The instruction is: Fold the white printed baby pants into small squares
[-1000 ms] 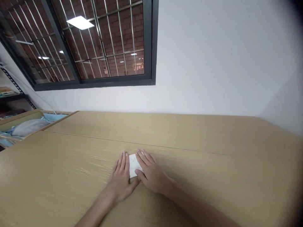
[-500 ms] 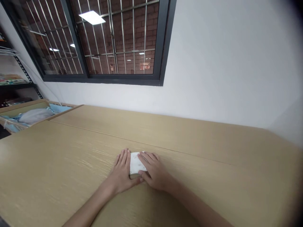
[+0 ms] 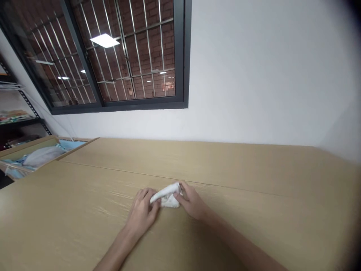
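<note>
A small folded white cloth (image 3: 167, 195) lies on the light wooden table (image 3: 254, 195) in front of me. My left hand (image 3: 142, 212) grips its left end with curled fingers. My right hand (image 3: 191, 203) pinches its right edge between thumb and fingers. The top layer of the cloth is lifted off the table between both hands, while the lower part still rests on the surface.
A wooden box (image 3: 34, 152) with pale blue and grey cloth inside stands at the table's far left. Behind it is a black shelf (image 3: 17, 120). A barred dark-framed window (image 3: 113, 60) and a white wall (image 3: 267, 75) close off the far side.
Both hands lay flat on the folded cloth before. Now their fingers have curled and gripped its edges, and the top layer is raised off the table.
</note>
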A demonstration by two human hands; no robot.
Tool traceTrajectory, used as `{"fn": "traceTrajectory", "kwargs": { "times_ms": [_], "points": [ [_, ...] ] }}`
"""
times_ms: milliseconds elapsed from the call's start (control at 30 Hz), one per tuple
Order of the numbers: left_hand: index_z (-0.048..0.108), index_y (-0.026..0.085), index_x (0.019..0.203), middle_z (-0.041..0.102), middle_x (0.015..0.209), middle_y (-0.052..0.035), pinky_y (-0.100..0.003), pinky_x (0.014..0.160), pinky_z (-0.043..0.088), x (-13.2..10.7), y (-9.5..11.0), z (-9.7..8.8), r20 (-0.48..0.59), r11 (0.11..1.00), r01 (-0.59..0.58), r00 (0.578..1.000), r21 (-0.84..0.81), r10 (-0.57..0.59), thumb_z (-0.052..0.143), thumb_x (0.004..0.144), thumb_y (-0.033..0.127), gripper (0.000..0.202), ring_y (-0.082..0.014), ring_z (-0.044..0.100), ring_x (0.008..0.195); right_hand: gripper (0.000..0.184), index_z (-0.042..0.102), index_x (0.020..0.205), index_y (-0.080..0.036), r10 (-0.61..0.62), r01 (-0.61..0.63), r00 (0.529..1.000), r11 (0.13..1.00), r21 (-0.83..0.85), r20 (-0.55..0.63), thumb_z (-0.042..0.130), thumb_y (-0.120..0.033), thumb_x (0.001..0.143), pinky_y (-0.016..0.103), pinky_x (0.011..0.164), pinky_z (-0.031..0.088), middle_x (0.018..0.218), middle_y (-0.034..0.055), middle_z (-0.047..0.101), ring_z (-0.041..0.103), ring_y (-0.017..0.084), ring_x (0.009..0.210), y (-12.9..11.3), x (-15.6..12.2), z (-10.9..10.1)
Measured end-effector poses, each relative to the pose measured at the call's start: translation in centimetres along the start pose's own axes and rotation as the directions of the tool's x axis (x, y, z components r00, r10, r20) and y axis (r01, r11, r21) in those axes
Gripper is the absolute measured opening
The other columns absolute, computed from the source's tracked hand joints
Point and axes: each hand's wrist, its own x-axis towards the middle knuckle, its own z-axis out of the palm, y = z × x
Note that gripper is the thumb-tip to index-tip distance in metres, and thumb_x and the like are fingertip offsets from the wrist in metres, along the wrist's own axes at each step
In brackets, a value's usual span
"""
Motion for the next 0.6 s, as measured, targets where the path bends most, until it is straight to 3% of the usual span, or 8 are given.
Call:
{"fn": "traceTrajectory", "kwargs": {
  "times_ms": [100,167,233,300,400,467,533,600],
  "points": [
    [0.056,0.02,0.102,0.065,0.09,-0.0043,-0.033,0.072,0.051,-0.3,1.3,0.2,0.016,0.912,0.161,0.986,-0.377,-0.168,0.053,0.096,0.053,0.033,-0.0213,0.063,0.083,0.033,0.051,0.122,-0.021,0.207,-0.182,0.977,0.933,0.311,-0.048,0.05,-0.04,0.095,0.039,0.082,0.055,0.113,0.0095,0.069,0.068,0.025,0.098,-0.5,0.7,-0.7],
    [0.051,0.02,0.109,0.061,0.081,-0.0002,-0.028,0.065,0.048,-0.8,1.7,0.7,0.092,0.812,0.216,0.976,-0.541,-0.199,0.057,0.094,0.056,0.04,-0.0177,0.06,0.074,0.039,0.051,0.124,-0.021,0.356,-0.316,0.933,0.877,0.361,-0.048,0.056,-0.041,0.092,0.04,0.079,0.055,0.11,0.01,0.069,0.07,0.026,0.092,-0.6,0.9,-1.2],
    [0.047,0.02,0.118,0.057,0.073,0.0032,-0.027,0.062,0.046,-1.3,1.7,1.2,0.155,0.81,0.235,0.972,-0.537,-0.179,0.056,0.094,0.055,0.044,-0.0164,0.057,0.067,0.047,0.051,0.128,-0.02,0.456,-0.411,0.889,0.839,0.356,-0.047,0.062,-0.042,0.088,0.041,0.079,0.056,0.109,0.0118,0.07,0.071,0.028,0.091,-0.3,1.1,-1.5],
    [0.048,0.02,0.123,0.06,0.079,0.0007,-0.031,0.068,0.049,-1.6,1.4,1.3,0.125,0.903,0.196,0.979,-0.383,-0.159,0.056,0.095,0.051,0.043,-0.0186,0.06,0.073,0.05,0.051,0.129,-0.02,0.482,-0.419,0.865,0.846,0.33,-0.137,0.064,-0.045,0.087,0.043,0.086,0.055,0.12,0.0157,0.067,0.069,0.029,0.102,0.1,1.1,-1.7],
    [0.053,0.021,0.121,0.062,0.115,-0.0105,-0.045,0.095,0.05,-1.6,0.9,0.9,-0.073,0.998,0.031,0.997,-0.06,-0.035,0.059,0.094,0.045,0.037,-0.0275,0.061,0.109,0.046,0.054,0.128,-0.017,0.413,-0.347,0.822,0.909,0.23,-0.392,0.058,-0.042,0.089,0.045,0.102,0.049,0.139,0.0181,0.055,0.061,0.03,0.121,0.5,1.3,-1.7],
    [0.055,0.022,0.121,0.058,0.127,-0.0125,-0.048,0.103,0.047,-1.6,1.0,0.5,-0.132,0.995,-0.077,0.988,0.056,0.084,0.057,0.096,0.04,0.031,-0.0286,0.056,0.121,0.044,0.054,0.131,-0.017,0.31,-0.273,0.835,0.951,0.147,-0.453,0.053,-0.039,0.092,0.046,0.106,0.047,0.141,0.0171,0.053,0.058,0.029,0.125,0.1,1.2,-1.6],
    [0.055,0.023,0.124,0.061,0.126,-0.0116,-0.045,0.103,0.05,-1.9,1.8,0.5,-0.1,0.978,-0.186,0.976,0.098,0.196,0.053,0.098,0.033,0.028,-0.0261,0.059,0.12,0.044,0.053,0.135,-0.019,0.173,-0.157,0.912,0.985,0.075,-0.371,0.05,-0.038,0.096,0.045,0.108,0.046,0.143,0.0143,0.054,0.056,0.027,0.128,-1.1,0.8,-1.5],
    [0.054,0.023,0.128,0.064,0.127,-0.0111,-0.041,0.102,0.053,-2.7,3.1,1.2,-0.01,0.951,-0.285,0.958,0.118,0.288,0.053,0.098,0.028,0.031,-0.0248,0.061,0.12,0.044,0.053,0.141,-0.022,-0.008,0.01,0.99,1.0,0.015,-0.143,0.047,-0.039,0.1,0.045,0.113,0.042,0.145,0.0105,0.056,0.052,0.026,0.133,-2.9,0.1,-1.4]
  ]
}}
